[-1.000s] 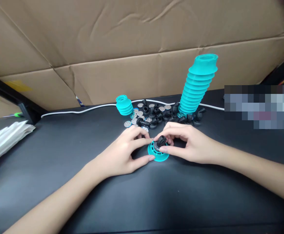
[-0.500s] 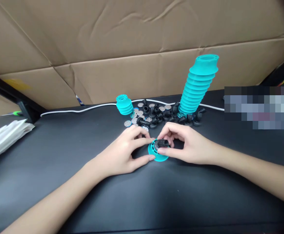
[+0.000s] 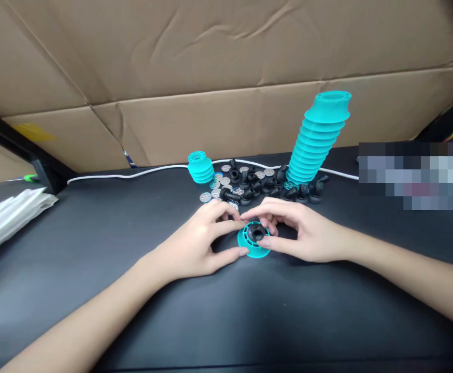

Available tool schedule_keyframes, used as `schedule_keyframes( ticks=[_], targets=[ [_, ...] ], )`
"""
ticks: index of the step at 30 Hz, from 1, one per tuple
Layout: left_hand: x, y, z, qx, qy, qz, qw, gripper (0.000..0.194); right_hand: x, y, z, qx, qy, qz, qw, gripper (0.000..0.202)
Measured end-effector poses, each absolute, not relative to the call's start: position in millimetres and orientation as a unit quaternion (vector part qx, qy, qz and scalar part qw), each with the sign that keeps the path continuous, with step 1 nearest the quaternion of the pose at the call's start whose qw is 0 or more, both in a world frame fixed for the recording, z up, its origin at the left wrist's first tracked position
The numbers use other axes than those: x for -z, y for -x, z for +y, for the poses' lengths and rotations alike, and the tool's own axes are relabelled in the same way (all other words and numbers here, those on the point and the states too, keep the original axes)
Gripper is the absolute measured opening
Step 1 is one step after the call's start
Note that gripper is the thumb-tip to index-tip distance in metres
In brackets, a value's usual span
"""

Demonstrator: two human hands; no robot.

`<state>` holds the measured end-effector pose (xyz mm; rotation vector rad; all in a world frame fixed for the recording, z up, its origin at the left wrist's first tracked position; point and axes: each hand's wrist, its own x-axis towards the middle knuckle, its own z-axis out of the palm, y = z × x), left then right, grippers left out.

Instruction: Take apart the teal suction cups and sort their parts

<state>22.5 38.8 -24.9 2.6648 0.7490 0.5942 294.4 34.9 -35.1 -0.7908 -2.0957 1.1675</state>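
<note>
A teal flanged plastic ring (image 3: 252, 252) lies on the black table in front of me. In its middle sits a black elbow fitting (image 3: 256, 233), its hollow mouth facing me. My left hand (image 3: 207, 235) grips the ring from the left, with the thumb at its near edge and the index finger at its far edge. From the right, my right hand (image 3: 302, 228) has its thumb and fingers around the black elbow fitting. Its curled lower fingers are partly hidden behind the fitting.
Behind my hands lie several black elbow fittings (image 3: 245, 196) and round silver discs (image 3: 205, 197). A short stack of teal rings (image 3: 201, 170) stands to their left, a tall leaning stack (image 3: 314, 145) to their right. A white cable (image 3: 133, 176) runs along the cardboard; white packets (image 3: 16, 217) lie left.
The black elbow fitting has turned within the ring: its mouth pointed right and now faces me. My right index finger has reached further left across the far side; my left hand keeps its grip.
</note>
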Motion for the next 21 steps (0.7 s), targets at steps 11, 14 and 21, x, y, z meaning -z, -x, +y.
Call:
schedule_keyframes(
  ticks=[11, 14, 21],
  targets=[
    [25.2, -23.2, 39.8, -0.22, -0.933, 0.248, 0.143, 0.032, 35.9, -291.0, 30.7, -0.406, 0.325, -0.794, 0.314, 0.037],
    [24.9, -23.7, 39.7, -0.216, -0.934, 0.247, 0.142, 0.034, 32.0, -296.2, 33.8, -0.378, 0.238, -0.848, 0.285, 0.036],
    [25.9, -24.4, 40.3, -0.212, -0.934, 0.246, 0.147, 0.034, 32.0, -294.1, 36.0, -0.353, 0.251, -0.846, 0.31, 0.023]
  ],
)
